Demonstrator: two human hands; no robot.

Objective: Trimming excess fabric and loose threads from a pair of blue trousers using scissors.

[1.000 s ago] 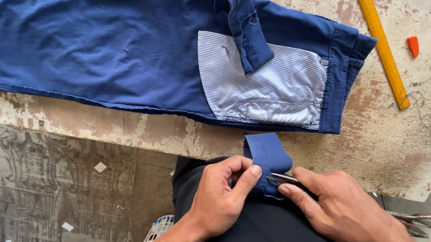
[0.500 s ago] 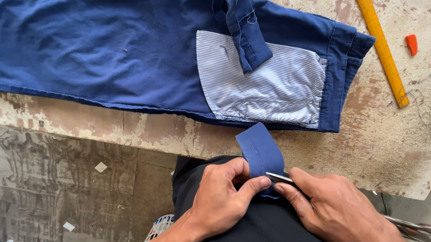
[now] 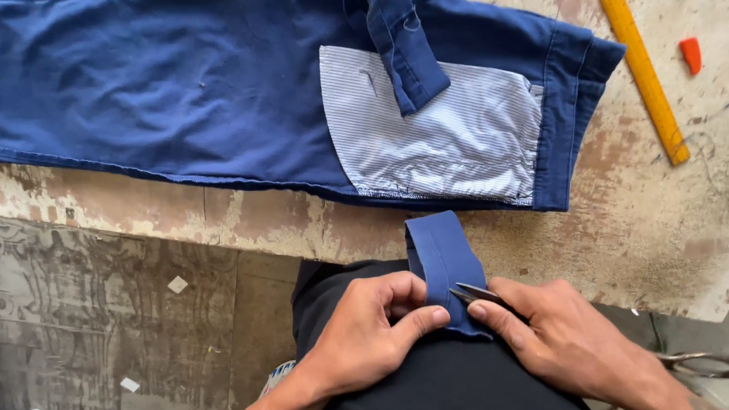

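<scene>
Left hand (image 3: 362,336) pinched narrow folded blue fabric strip (image 3: 445,263) at 6 o'clock; right hand (image 3: 563,336) gripped small metal blade (image 3: 475,293) against it; blue trousers (image 3: 171,90) on worn surface (image 3: 668,216) at 12 o'clock

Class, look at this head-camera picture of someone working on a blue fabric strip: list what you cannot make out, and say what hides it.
- Small metal tool: the right hand covers all but its tip.
- Lower end of the blue fabric strip: hidden under the left hand and right fingers.
- Scissors: blades behind the right hand.
- Yellow ruler: top cut off by the frame edge.
- Blue trousers: run past the top and left edges.
</scene>
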